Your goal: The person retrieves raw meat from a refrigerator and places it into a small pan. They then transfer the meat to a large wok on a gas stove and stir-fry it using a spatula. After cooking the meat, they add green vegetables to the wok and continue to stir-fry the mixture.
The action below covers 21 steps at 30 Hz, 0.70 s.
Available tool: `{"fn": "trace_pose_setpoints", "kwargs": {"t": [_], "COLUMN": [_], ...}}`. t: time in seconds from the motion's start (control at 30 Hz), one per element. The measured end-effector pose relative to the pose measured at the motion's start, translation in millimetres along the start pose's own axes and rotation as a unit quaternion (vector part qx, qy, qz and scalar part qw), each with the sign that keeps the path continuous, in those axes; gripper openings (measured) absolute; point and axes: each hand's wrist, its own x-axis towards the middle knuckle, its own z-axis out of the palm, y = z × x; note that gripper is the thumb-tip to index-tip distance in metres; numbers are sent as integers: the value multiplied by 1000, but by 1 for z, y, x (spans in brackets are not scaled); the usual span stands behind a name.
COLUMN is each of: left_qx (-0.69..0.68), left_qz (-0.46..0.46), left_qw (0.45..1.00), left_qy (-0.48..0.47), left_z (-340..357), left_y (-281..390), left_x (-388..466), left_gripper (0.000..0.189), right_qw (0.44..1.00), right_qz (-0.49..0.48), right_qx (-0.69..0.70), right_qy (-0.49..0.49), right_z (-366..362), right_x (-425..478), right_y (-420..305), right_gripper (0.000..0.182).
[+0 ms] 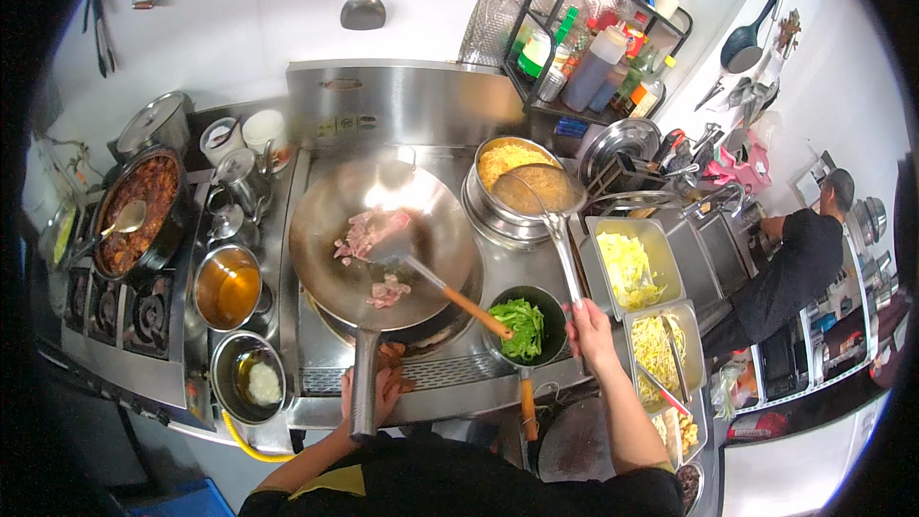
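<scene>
My right hand [590, 330] grips the long metal handle of a mesh strainer [540, 188]. The strainer's bowl lies over a steel pot of yellow noodles [511, 161]. My left hand [386, 389] is at the stove's front edge, partly behind the wok handle [365, 384], touching a brown cloth [392, 359]; its grip is partly hidden. Sliced pinkish meat [373, 233] lies in the wok [323, 280]. A wooden-handled spatula [449, 292] rests in the wok, its blade blurred. Below the strainer, a small pot [553, 334] holds green leafy vegetables [520, 329].
Left of the wok are a steel pot of amber liquid [227, 287], a pot with oil and white fat [260, 382], and a large stew pan [140, 212]. Metal trays of cabbage [630, 267] and bean sprouts [657, 352] stand right. A co-worker [790, 266] stands beyond.
</scene>
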Motion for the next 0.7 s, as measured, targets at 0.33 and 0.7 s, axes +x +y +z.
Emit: {"fn": "trace_pose_setpoints", "kwargs": {"t": [0.33,0.7], "left_qx": [-67,8], "left_qz": [-67,-34], "left_qw": [995,999], "left_qy": [-28,-27], "left_z": [-14,-8], "left_y": [25,15], "left_x": [12,10], "left_gripper": [36,43], "right_qw": [973,965], "right_qz": [27,74], "right_qx": [231,250], "right_qy": [7,30], "right_z": [39,-1], "right_x": [174,326], "right_y": [-15,42], "right_gripper": [26,17]}}
